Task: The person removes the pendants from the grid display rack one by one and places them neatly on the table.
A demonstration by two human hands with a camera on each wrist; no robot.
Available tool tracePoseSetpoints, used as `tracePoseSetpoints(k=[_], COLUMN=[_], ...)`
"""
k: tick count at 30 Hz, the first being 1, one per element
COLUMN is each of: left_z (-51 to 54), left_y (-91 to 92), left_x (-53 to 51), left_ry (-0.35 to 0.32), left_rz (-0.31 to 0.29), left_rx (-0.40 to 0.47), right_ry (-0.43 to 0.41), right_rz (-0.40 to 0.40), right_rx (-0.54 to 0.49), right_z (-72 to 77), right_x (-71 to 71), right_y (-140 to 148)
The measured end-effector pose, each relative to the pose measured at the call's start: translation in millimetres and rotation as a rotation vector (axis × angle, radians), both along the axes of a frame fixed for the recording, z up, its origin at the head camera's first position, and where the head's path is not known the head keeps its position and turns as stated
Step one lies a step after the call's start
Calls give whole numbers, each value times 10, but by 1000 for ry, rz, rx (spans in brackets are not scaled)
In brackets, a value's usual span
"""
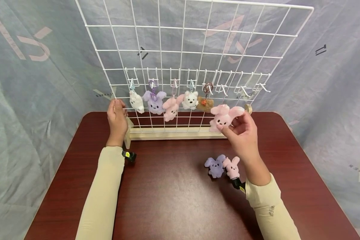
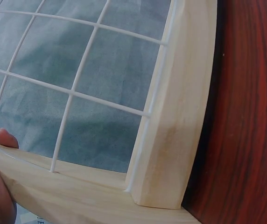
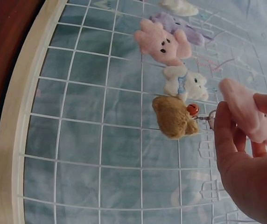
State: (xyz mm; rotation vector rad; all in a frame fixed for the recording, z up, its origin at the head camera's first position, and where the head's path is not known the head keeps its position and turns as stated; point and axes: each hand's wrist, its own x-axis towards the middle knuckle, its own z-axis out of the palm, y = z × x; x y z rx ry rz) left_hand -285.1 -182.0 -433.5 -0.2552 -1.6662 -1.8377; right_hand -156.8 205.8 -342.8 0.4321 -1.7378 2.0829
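Note:
My right hand (image 1: 243, 135) pinches a pink plush bunny (image 1: 223, 116) by its body and ear, in front of the white wire grid rack (image 1: 174, 51). In the right wrist view, the thumb and fingers press the pink plush from both sides. At the rack's left side, my left hand (image 1: 117, 118) grips its wooden frame (image 2: 68, 191). Plush keychains hang from hooks in a row: a white one (image 1: 136, 102), a purple bunny (image 1: 155, 102), a pink bunny (image 1: 172, 108), a white bear (image 1: 190, 100) and a brown one (image 3: 173, 116) with an orange bell (image 3: 193, 109).
Further hooks (image 1: 243, 90) stick out of the grid to the right of the brown plush. On the dark red table (image 1: 168, 200), a purple bunny (image 1: 216, 166) and a small pink bunny (image 1: 232, 167) lie below my right hand. A grey printed curtain (image 1: 327, 86) stands behind.

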Motion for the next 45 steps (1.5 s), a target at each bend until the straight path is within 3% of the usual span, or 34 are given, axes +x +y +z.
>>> tracePoseSetpoints(k=[5, 11, 15, 29, 45], left_z=[0, 9, 4, -13, -8], left_y=[2, 8, 3, -10, -10], left_x=[2, 4, -6, -6, -15], left_ry=[-4, 21, 24, 20, 25], left_rz=[-7, -13, -14, -4, -14], left_rx=[3, -18, -10, -5, -2], right_ry=[-25, -49, -44, -80, -110], right_rz=[-27, 119, 174, 180, 170], right_rx=[58, -30, -48, 111, 203], right_z=[-48, -96, -123, -209, -266], right_x=[8, 6, 0, 4, -1], right_y=[16, 19, 32, 40, 62])
